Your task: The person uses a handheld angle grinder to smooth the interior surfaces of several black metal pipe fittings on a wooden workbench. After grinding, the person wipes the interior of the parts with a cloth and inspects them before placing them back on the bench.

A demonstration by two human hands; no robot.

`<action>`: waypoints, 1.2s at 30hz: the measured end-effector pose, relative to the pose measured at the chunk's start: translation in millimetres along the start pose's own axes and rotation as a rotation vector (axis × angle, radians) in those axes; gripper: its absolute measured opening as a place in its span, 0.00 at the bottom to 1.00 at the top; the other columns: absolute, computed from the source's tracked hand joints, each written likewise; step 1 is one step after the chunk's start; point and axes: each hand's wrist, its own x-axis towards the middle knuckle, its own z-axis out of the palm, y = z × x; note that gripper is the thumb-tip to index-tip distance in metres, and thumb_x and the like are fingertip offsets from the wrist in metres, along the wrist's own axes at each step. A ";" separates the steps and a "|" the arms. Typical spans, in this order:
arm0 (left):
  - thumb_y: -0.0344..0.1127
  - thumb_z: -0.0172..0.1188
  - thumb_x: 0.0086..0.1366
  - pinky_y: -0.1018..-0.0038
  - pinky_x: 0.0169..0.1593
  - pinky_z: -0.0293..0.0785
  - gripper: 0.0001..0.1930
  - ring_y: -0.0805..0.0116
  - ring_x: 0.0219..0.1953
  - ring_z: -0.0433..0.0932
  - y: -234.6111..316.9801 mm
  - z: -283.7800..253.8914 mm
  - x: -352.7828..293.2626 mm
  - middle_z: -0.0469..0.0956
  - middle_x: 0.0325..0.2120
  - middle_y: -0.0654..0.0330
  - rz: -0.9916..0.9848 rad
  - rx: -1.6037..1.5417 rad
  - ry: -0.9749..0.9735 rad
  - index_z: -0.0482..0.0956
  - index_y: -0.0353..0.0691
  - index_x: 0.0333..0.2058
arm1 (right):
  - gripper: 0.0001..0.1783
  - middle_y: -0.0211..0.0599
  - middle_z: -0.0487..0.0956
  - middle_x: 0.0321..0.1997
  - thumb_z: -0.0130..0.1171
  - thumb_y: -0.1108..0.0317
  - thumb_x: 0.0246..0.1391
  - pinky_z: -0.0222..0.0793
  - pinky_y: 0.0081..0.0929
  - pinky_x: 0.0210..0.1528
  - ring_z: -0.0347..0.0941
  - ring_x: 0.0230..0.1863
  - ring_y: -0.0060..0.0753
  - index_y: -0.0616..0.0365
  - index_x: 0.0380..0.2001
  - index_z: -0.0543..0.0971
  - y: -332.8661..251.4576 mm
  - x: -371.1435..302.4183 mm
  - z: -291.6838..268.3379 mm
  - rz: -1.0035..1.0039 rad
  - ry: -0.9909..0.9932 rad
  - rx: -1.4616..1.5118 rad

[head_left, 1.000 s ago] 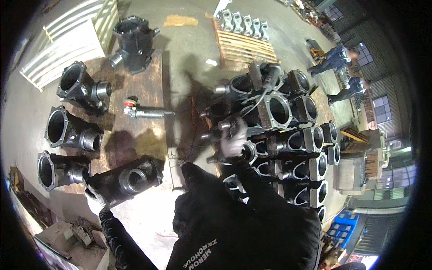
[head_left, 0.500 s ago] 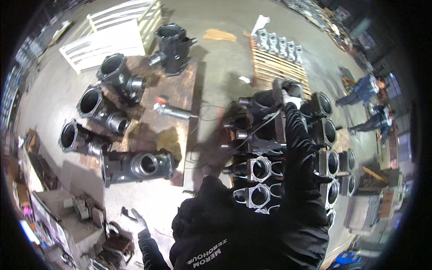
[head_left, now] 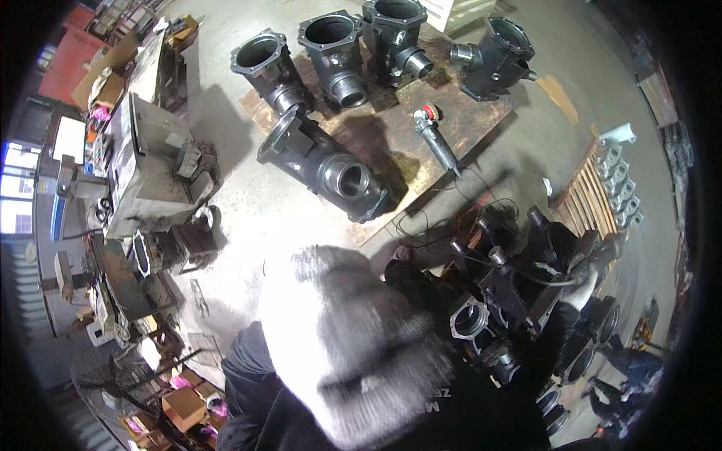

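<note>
My left hand [head_left: 350,346], in a grey-white knit glove, fills the lower middle close to the view; motion smears it, and its grip is unclear. My right arm reaches out to a stack of black metal castings on the right. There my gloved right hand [head_left: 577,292] closes at a dark grey piece [head_left: 598,254] whose kind I cannot make out; a cable [head_left: 555,284] runs to it. Below, a casting with a bright machined ring flange [head_left: 470,320] faces up. Ahead, a black pipe-shaped casting [head_left: 323,167] lies on a brown wooden board [head_left: 481,124].
Several black flanged castings [head_left: 331,56] stand along the board's far side. An angle grinder [head_left: 436,139] with a red disc lies there, its cord trailing down. Farther right is a slatted pallet [head_left: 587,192] with grey metal parts. A workbench [head_left: 143,158] stands left; people are at lower right.
My left hand has risen from the lower left to close before the view. The view has turned, so the board now lies farther up and right. My right hand remains at the stack.
</note>
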 end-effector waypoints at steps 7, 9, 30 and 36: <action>0.35 0.67 0.49 0.62 0.32 0.76 0.11 0.56 0.28 0.79 17.8 33.9 52.0 0.80 0.27 0.50 0.324 0.076 0.258 0.84 0.36 0.31 | 0.26 0.44 0.83 0.44 0.62 0.65 0.55 0.80 0.32 0.38 0.81 0.37 0.39 0.63 0.56 0.74 49.0 -73.0 70.7 0.375 -0.506 -0.437; 0.37 0.65 0.51 0.62 0.32 0.76 0.12 0.57 0.28 0.79 10.6 29.9 49.6 0.80 0.28 0.48 0.396 0.110 0.202 0.83 0.35 0.31 | 0.25 0.44 0.82 0.42 0.62 0.66 0.54 0.80 0.31 0.34 0.81 0.35 0.37 0.63 0.55 0.74 77.2 -85.3 96.2 0.396 -0.710 -0.546; 0.41 0.66 0.65 0.59 0.37 0.83 0.16 0.59 0.31 0.81 -166.3 282.3 -114.8 0.79 0.32 0.56 -1.416 -1.852 1.076 0.73 0.41 0.46 | 0.41 0.32 0.79 0.40 0.62 0.70 0.61 0.75 0.22 0.30 0.75 0.29 0.20 0.51 0.73 0.56 164.3 -190.1 274.6 0.622 -1.488 -1.106; 0.41 0.65 0.65 0.59 0.41 0.82 0.14 0.59 0.32 0.81 -226.3 298.3 -125.4 0.79 0.32 0.57 -1.401 -1.854 1.160 0.74 0.42 0.44 | 0.35 0.33 0.79 0.46 0.58 0.68 0.64 0.73 0.18 0.33 0.76 0.32 0.19 0.54 0.72 0.60 215.1 -181.3 302.8 0.425 -1.567 -1.253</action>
